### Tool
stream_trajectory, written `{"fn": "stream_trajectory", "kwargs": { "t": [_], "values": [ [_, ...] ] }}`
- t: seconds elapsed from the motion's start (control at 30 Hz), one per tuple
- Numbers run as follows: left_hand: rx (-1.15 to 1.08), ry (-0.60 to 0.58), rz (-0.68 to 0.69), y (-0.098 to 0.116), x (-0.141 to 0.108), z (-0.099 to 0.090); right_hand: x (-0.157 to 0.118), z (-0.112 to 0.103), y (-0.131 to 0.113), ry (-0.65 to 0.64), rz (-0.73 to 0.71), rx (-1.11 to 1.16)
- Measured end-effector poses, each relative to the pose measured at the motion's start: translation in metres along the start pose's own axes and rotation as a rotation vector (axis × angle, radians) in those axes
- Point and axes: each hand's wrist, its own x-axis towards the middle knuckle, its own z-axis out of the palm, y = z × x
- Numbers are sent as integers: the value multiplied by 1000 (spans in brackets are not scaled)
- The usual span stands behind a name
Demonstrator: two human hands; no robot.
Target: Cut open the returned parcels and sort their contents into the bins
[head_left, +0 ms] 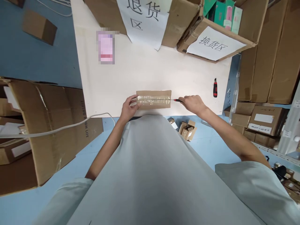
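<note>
A small, long cardboard box [153, 104] lies on the white table near its front edge, with clear tape along the seam on top. My left hand [129, 108] grips the box's left end, thumb at the near side and fingers at the far side. In my right hand [193, 103] is a red and black utility knife [177, 100], its thin blade pointing left at the right end of the taped seam. Most of its handle is hidden by my fingers. A second red and black utility knife [215, 88] rests farther right on the table.
Two open cartons with paper signs, the left carton [185, 22] and the right carton [252, 39], stand at the table's back. A blurred pink item [106, 48] lies back left. A large carton [58, 125] and white cable [70, 126] are at left; shelved boxes [263, 120] are at right.
</note>
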Motion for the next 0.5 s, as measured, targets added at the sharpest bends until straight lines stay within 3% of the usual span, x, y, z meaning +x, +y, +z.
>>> {"fn": "stream_trajectory", "kwargs": {
  "t": [0.1, 0.2, 0.37, 0.43, 0.5],
  "values": [
    [48, 6, -21, 3, -1, 1, -14, 29, 42, -73, 122, -41],
    [101, 13, -37, 4, -2, 2, -20, 62, 58, -57, 195, 79],
    [328, 94, 34, 19, -6, 3, -9, 123, 31, 113, 248, 638],
    [492, 121, 129, 33, -6, 13, 3, 144, 11, 139, 254, 886],
    [611, 59, 228, 48, -1, 33, 17, 160, -7, 170, 278, 1090]
  ]
}}
